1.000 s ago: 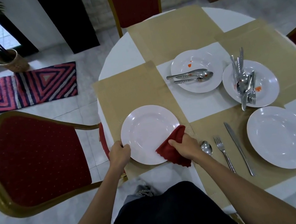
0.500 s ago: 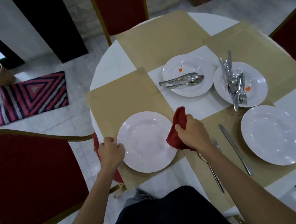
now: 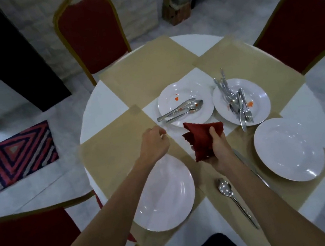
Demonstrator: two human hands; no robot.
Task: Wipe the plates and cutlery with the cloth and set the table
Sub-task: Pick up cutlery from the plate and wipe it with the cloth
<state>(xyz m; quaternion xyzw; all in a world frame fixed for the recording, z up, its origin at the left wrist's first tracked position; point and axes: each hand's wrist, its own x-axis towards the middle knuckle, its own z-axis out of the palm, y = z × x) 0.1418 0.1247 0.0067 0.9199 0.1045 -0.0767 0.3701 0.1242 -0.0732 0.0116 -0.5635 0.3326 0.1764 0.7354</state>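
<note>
Right hand clenched on crumpled dark-red cloth, held above table centre. Left hand empty, fingers loosely curled, reaching toward stained white plate carrying knife and spoon.

Looks done: clean white plate nearest left on tan placemat; clean white plate at right with steel spoon laid beside.

Left: stained plate, second smeared white plate piled with cutlery; far placemats bare. Judged roughly halfway.

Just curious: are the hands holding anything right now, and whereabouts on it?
The right hand grips the red cloth, bunched, by its lower part, thumb on top. The left hand holds nothing.
</note>
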